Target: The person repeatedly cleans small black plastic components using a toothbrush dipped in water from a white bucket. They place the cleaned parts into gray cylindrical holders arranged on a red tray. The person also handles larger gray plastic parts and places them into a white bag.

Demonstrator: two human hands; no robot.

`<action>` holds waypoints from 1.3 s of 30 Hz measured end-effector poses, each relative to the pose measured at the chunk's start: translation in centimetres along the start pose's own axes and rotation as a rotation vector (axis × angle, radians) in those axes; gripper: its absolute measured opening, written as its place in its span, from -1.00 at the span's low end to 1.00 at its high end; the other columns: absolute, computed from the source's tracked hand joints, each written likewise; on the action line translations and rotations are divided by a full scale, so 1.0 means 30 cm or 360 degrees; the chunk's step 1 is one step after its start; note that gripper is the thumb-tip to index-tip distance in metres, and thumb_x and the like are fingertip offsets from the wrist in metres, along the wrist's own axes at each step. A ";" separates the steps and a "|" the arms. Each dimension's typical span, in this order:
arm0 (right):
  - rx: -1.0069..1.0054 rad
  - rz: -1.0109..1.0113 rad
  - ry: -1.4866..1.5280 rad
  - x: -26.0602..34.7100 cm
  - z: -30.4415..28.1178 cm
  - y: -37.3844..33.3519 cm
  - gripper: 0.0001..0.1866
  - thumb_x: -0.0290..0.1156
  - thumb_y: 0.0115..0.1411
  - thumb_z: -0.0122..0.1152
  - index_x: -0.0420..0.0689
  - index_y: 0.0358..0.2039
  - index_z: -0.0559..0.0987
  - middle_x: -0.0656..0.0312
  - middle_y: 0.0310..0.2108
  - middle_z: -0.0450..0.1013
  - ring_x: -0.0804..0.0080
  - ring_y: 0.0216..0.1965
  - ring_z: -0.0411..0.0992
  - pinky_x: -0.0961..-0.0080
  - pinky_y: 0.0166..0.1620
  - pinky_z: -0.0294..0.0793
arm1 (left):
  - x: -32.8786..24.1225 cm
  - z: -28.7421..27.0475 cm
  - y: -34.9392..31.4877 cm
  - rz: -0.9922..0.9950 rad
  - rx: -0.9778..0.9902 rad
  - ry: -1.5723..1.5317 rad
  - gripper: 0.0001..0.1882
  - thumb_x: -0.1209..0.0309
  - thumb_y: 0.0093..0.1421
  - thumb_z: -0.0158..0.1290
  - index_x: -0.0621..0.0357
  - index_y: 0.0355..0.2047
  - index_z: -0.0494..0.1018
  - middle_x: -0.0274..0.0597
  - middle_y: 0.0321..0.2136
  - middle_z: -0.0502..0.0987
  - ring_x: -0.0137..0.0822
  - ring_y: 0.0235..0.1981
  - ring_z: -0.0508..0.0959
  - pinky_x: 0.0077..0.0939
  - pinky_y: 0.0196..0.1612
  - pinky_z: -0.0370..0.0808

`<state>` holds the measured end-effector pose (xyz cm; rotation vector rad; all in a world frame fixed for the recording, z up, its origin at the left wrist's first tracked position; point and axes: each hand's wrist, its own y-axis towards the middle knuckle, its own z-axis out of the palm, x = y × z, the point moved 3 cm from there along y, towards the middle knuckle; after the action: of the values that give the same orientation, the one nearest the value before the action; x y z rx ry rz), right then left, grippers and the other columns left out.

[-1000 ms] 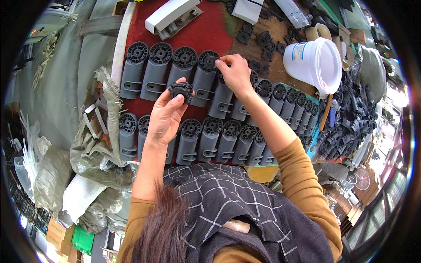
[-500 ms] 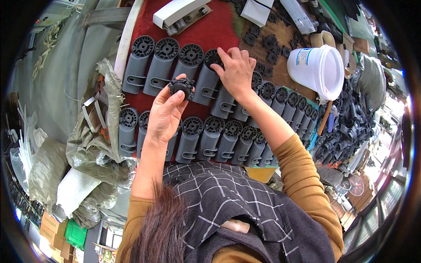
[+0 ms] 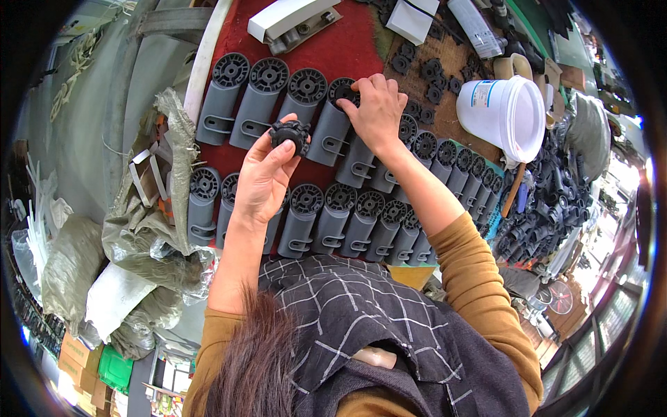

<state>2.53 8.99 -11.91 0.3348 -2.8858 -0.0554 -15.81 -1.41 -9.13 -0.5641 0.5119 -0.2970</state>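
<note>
My left hand [image 3: 262, 177] pinches a small stack of black, notched round plastic parts [image 3: 290, 133] between thumb and fingers, just left of the fourth grey tube. My right hand [image 3: 379, 117] is closed over the top of that upright grey tube [image 3: 328, 135], its thumb and fingers gripping the black round insert [image 3: 340, 90] at the rim. How deep the insert sits is partly hidden by the fingers. To the left stand three similar tubes [image 3: 258, 115] with black spoked discs in their tops. A second row of such tubes [image 3: 300, 226] stands nearer my body.
Loose black notched parts [image 3: 432, 73] lie on the brown board at the back. A white bucket [image 3: 479, 121] lies tipped on its side at right, beside a heap of black parts [image 3: 549, 219]. An open white box [image 3: 295, 24] lies on the red cloth [image 3: 354, 42].
The fingers of my right hand have bent in further over the tube's top. My left hand has shifted very slightly, still holding the black parts. The view has moved a little.
</note>
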 end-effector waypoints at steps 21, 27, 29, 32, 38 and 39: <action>0.0446 0.0372 0.1150 0.152 -0.089 -0.007 -0.74 -0.23 0.07 0.24 -0.16 -0.33 0.60 0.16 -0.28 0.42 0.22 -0.14 0.34 0.30 -0.08 0.29 | -0.035 -0.070 -0.010 0.0087 0.0046 -0.0029 -0.63 0.55 0.26 -0.01 0.27 0.09 0.33 -0.19 0.06 0.41 -0.33 -0.02 0.51 -0.50 0.09 0.49; 0.0162 -0.0247 0.0239 0.143 0.018 0.114 -0.81 -0.22 0.08 0.20 0.01 -0.32 0.60 0.25 -0.26 0.39 0.22 -0.14 0.29 0.24 -0.09 0.19 | -0.042 -0.097 -0.013 0.0107 0.0010 -0.0069 -0.64 0.55 0.24 0.01 0.27 0.06 0.35 -0.21 0.09 0.39 -0.30 -0.04 0.51 -0.51 0.09 0.49; 0.0110 -0.0314 0.0137 0.149 0.028 0.122 -0.80 -0.22 0.07 0.22 -0.01 -0.32 0.60 0.26 -0.26 0.39 0.23 -0.14 0.30 0.25 -0.10 0.18 | -0.043 -0.099 -0.012 0.0119 -0.0007 -0.0069 -0.64 0.55 0.24 0.01 0.27 0.06 0.35 -0.21 0.09 0.39 -0.31 -0.04 0.51 -0.51 0.09 0.48; 0.0015 -0.0311 0.0094 0.163 0.021 0.107 -0.71 -0.22 -0.02 0.33 -0.07 -0.31 0.59 0.25 -0.27 0.39 0.25 -0.13 0.29 0.23 -0.13 0.18 | -0.048 -0.099 -0.012 0.0163 -0.0031 -0.0078 -0.63 0.55 0.24 0.02 0.27 0.07 0.34 -0.21 0.07 0.40 -0.32 -0.04 0.51 -0.51 0.10 0.48; 0.0009 -0.0283 0.0049 0.185 0.037 0.079 -0.68 -0.16 -0.14 0.42 -0.02 -0.37 0.61 0.30 -0.30 0.38 0.28 -0.15 0.29 0.26 -0.14 0.17 | -0.051 -0.105 -0.017 0.0189 -0.0054 -0.0108 -0.61 0.56 0.24 0.02 0.26 0.09 0.34 -0.22 0.07 0.40 -0.33 -0.04 0.51 -0.52 0.11 0.47; -0.0025 -0.0263 0.0035 0.182 0.041 0.082 -0.69 -0.16 -0.14 0.42 -0.01 -0.38 0.62 0.31 -0.30 0.38 0.28 -0.15 0.29 0.26 -0.14 0.16 | -0.050 -0.106 -0.018 0.0195 -0.0057 -0.0103 -0.61 0.56 0.24 0.02 0.26 0.09 0.34 -0.22 0.07 0.40 -0.34 -0.04 0.50 -0.52 0.11 0.46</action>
<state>-3.46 10.14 -11.71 0.5664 -2.8283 -0.1016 -18.83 -2.61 -10.56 -0.5730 0.4877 -0.1525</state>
